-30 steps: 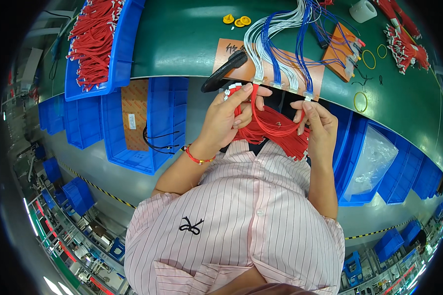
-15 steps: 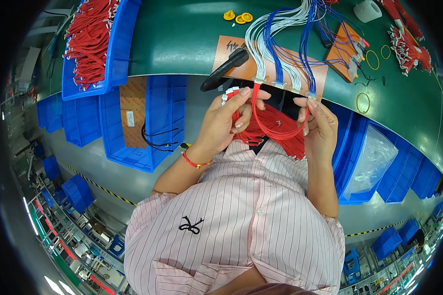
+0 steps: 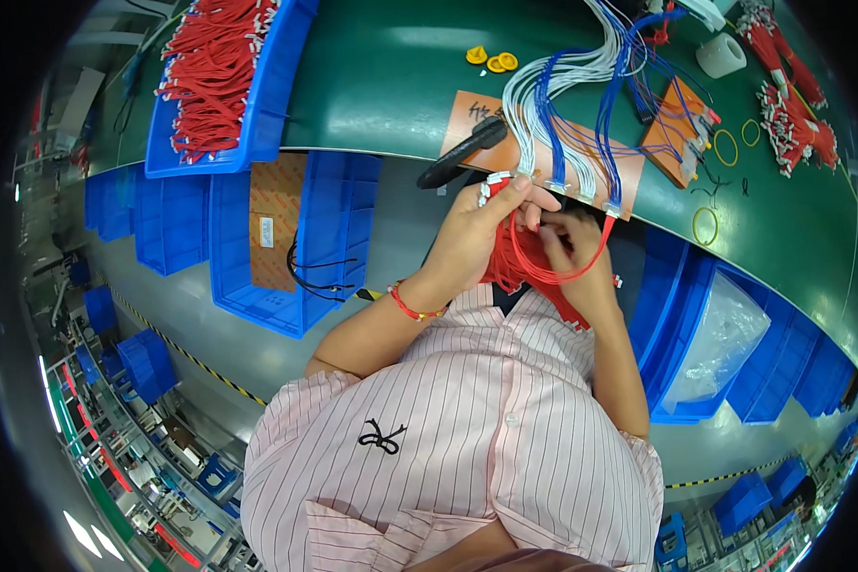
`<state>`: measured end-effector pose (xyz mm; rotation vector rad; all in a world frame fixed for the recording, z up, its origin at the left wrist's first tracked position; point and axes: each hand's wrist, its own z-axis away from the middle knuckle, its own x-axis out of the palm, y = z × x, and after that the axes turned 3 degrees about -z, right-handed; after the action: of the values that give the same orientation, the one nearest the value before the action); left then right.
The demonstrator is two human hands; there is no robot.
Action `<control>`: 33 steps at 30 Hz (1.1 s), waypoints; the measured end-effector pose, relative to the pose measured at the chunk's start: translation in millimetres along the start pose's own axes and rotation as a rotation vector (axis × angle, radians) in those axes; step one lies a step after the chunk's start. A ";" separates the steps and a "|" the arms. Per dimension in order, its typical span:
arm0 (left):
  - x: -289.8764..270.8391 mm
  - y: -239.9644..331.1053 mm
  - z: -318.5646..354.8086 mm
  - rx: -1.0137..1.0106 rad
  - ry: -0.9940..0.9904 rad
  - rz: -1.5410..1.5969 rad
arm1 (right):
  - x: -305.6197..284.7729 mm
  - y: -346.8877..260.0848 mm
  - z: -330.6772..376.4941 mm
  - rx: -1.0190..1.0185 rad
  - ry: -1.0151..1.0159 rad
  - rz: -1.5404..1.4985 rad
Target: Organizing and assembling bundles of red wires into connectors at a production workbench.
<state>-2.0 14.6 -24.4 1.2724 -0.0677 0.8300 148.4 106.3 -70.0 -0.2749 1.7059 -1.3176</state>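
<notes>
My left hand (image 3: 486, 229) is closed around a small bunch of red cables whose white plug ends (image 3: 494, 183) stick out above the thumb. Its fingertips are at the leftmost of several white connectors along the table edge. A red cable loop (image 3: 582, 275) hangs from there and rises to the rightmost connector (image 3: 612, 212). Close beside the left fingers, my right hand (image 3: 582, 262) has its fingers bent and smeared by motion; whether they hold anything is hidden. Behind both hands a thick bundle of red cables (image 3: 520, 262) lies over my lap.
White wires (image 3: 529, 95) and blue wires (image 3: 605, 124) run across the green table (image 3: 381, 86) to the connectors. A black-handled tool (image 3: 462, 153) juts over its edge. A blue bin (image 3: 257, 133) of red cables stands left; yellow rubber bands (image 3: 704, 226) lie right.
My right hand has left the rightmost connector and moved left toward my left hand. The red loop's right end stays at that connector. The whole view has shifted slightly.
</notes>
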 end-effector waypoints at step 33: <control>5.6 9.1 42.9 -0.034 0.016 0.017 | -31.8 -36.8 11.0 0.279 -0.236 -0.997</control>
<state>13.4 -18.9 0.0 1.2340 -0.0797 0.8506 161.4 105.4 -21.8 -1.1646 1.1560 -2.0913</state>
